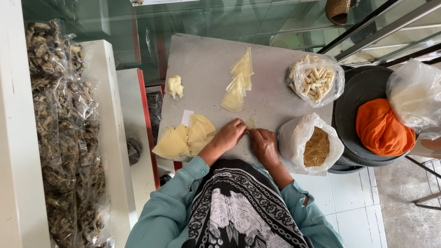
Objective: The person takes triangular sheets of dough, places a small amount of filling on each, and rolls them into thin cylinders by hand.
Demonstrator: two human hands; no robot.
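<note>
My left hand (229, 134) and my right hand (263, 143) meet at the near edge of a grey board (206, 64). Both pinch a small pale yellow wrapper (251, 122) between their fingertips. A loose heap of yellow wrappers (183, 137) lies just left of my left hand, with a small white slip (187, 117) on it. A fanned row of triangular wrappers (239, 82) lies farther up the board. A small lump of pale dough or paste (174, 86) sits at the board's left.
A plastic bag of brown crumbly filling (316, 146) stands right of my right hand. A bag of rolled pieces (314, 79) is beyond it. A black tub (356, 87) holds an orange cloth (380, 128). Bags of dried dark goods (64, 133) line the left.
</note>
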